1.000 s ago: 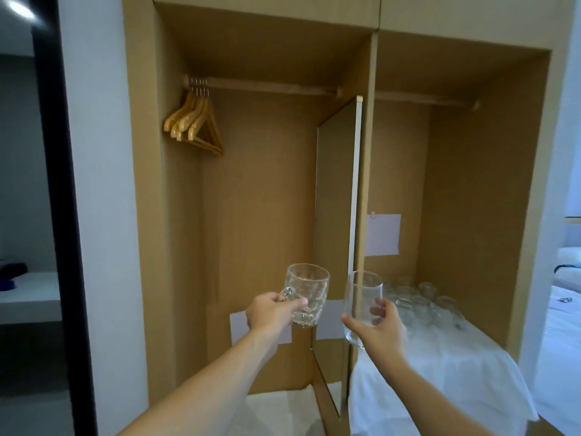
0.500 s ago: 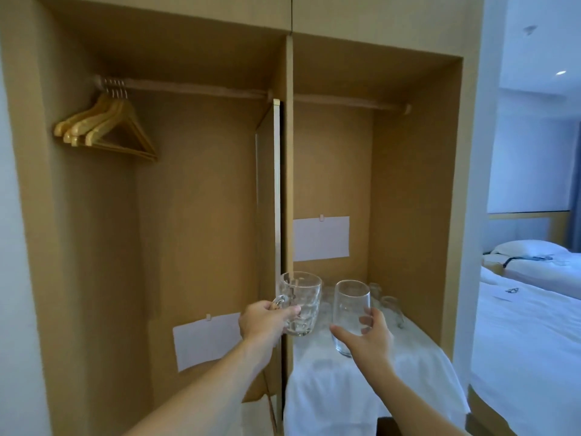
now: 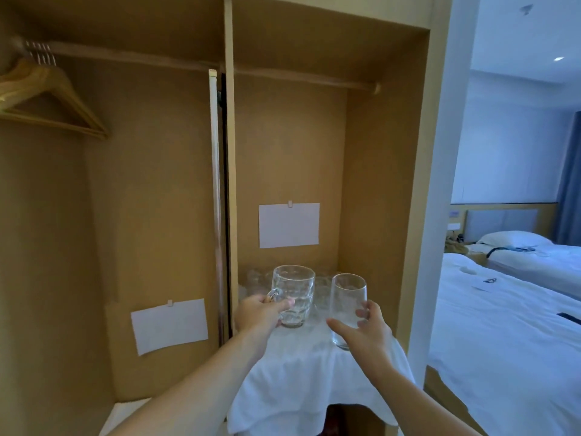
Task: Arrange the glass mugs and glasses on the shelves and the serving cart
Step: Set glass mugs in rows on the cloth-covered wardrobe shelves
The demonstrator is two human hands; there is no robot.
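Draping loosely over the shelf, the white cloth (image 3: 301, 369) could slip when glassware is set down. The dimpled mug (image 3: 294, 295) is gripped by the left hand (image 3: 259, 313) and could knock the glasses behind (image 3: 256, 278). The tumbler (image 3: 347, 309), clasped by the right hand (image 3: 366, 333), hangs near the edge.

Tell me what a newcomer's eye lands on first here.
Two raised hands before the wardrobe's right bay: the left hand grips a dimpled glass mug by its handle, the right hand holds a plain tall glass. Behind them, more glassware crowds a white-draped surface.
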